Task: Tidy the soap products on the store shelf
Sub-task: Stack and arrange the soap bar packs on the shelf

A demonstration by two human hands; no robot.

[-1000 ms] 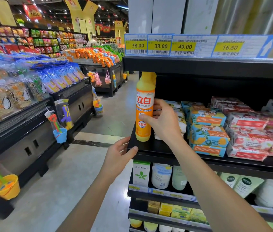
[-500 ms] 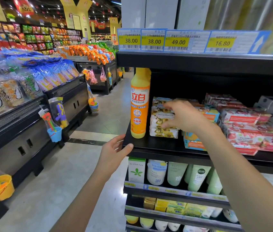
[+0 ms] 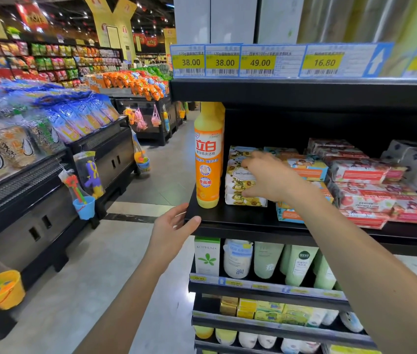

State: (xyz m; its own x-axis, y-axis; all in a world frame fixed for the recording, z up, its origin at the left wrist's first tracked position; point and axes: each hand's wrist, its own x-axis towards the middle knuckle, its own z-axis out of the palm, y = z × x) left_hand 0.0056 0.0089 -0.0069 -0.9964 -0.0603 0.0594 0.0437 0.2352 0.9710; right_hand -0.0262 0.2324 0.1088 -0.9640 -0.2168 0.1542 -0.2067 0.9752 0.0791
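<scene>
Well, the right hand (image 3: 268,178) clasps the floral soap packs (image 3: 240,185), fingers at the top of the stack and thumb low; its palm hides the stack's right side. Just left of that hand an orange detergent bottle (image 3: 207,159) stands upright, its cap lost behind the shelf above. Beyond the wrist, blue soap boxes (image 3: 307,169) are half covered by the forearm. Lower left, the left hand (image 3: 174,226) rests loosely spread on the shelf (image 3: 240,217) corner, gripping nothing.

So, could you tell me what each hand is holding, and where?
Right hand grips the floral-wrapped soap bar stack at its right end; left hand only rests on the shelf corner.
</scene>
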